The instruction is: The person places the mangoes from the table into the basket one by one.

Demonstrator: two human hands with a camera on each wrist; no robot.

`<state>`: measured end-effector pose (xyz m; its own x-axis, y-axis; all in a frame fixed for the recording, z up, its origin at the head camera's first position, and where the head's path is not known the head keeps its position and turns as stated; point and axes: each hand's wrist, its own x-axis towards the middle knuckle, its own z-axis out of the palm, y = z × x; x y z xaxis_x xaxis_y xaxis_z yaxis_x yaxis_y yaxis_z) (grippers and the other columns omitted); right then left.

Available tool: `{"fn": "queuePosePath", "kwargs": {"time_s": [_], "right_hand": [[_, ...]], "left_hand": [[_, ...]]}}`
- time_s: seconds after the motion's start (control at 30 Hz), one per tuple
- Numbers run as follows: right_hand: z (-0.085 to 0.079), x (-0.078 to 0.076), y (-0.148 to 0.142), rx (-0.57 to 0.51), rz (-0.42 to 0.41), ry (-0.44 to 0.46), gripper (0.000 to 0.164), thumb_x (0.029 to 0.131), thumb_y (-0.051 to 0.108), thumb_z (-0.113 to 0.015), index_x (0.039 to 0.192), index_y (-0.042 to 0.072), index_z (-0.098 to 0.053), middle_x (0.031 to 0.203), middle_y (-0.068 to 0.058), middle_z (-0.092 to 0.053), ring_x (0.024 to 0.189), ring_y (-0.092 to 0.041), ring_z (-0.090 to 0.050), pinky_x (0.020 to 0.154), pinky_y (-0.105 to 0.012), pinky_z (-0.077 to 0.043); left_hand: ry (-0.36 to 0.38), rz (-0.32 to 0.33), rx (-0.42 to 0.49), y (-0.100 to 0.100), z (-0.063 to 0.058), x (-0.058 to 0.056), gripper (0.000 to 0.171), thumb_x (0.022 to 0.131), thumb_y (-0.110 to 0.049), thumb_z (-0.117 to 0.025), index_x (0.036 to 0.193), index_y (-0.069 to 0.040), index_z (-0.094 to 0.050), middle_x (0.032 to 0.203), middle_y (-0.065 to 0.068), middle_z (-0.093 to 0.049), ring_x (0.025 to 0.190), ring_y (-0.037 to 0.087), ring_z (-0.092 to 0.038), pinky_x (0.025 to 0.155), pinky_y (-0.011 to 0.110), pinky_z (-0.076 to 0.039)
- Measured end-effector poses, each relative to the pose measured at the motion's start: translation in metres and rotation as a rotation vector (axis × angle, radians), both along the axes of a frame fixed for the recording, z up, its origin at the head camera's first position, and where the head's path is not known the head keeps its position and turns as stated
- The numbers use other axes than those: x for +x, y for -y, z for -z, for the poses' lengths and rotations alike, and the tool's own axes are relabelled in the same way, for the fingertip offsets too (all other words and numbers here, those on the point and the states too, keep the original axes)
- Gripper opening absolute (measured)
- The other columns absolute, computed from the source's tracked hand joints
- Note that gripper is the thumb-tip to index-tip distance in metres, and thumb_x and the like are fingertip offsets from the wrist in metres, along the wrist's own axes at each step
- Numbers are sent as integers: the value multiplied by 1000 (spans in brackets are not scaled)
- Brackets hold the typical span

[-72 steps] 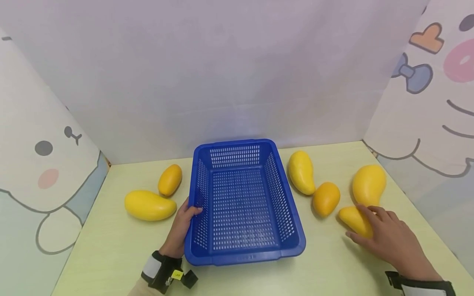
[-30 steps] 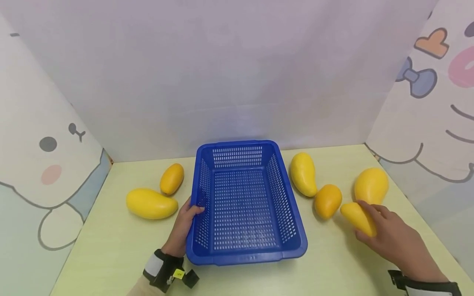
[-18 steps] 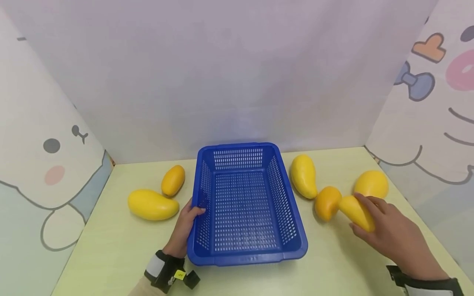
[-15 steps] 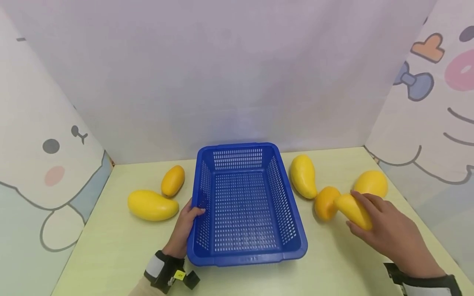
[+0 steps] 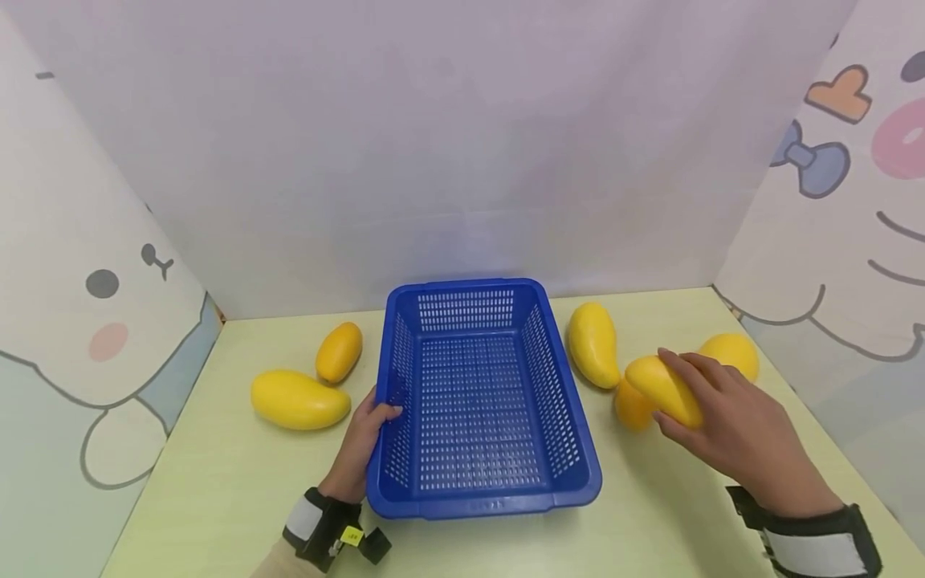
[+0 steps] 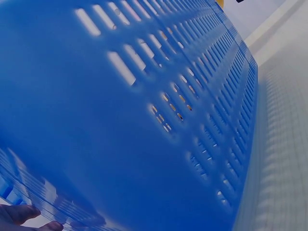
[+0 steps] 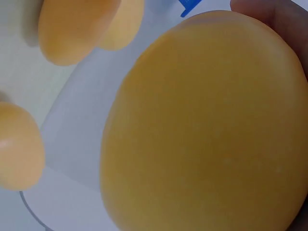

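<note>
A blue plastic basket (image 5: 480, 504) with slotted walls and nothing inside stands mid-table. My left hand (image 5: 359, 437) grips its left rim, thumb over the inside; the slotted wall (image 6: 110, 120) fills the left wrist view. My right hand (image 5: 730, 417) holds a yellow mango (image 5: 665, 389) raised above the table, fingers over the top and thumb beneath. In the right wrist view that mango (image 7: 207, 130) takes up most of the picture. Below it in the head view, an orange mango (image 5: 633, 408) is partly covered by the held one.
Another yellow mango (image 5: 592, 345) lies right of the basket. A further one (image 5: 733, 357) sits at the far right, partly behind the right hand. Left of the basket lie a yellow mango (image 5: 299, 400) and a small orange one (image 5: 339, 352). A pale curtain (image 5: 462, 160) hangs behind the table.
My right hand has lifted the yellow mango off the table and carried it up and left, over the orange mango. The left hand keeps its hold on the basket.
</note>
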<state>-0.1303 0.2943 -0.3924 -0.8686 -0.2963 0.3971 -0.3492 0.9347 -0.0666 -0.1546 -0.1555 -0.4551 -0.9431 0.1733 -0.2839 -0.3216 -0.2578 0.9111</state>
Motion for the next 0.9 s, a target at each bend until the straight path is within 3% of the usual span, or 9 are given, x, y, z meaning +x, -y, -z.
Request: {"fn": "queuePosePath", "kwargs": {"time_s": [0.33, 0.9], "right_hand": [[-8, -7, 9, 29, -21, -14, 84, 69, 45, -72, 143, 26, -36, 122, -8, -50, 93, -29, -51, 60, -48, -49], [-15, -14, 22, 18, -71, -55, 81, 70, 47, -71, 141, 26, -39, 122, -9, -52, 91, -29, -53, 56, -44, -48]], "left_hand": [[5, -4, -2, 0, 0, 0, 59, 91, -15, -42, 145, -26, -24, 141, 16, -36, 117, 40, -42, 93, 50, -40], [1, 1, 0, 0, -1, 1, 58, 91, -14, -41, 145, -25, -23, 141, 16, -36, 118, 40, -41, 94, 50, -40]]}}
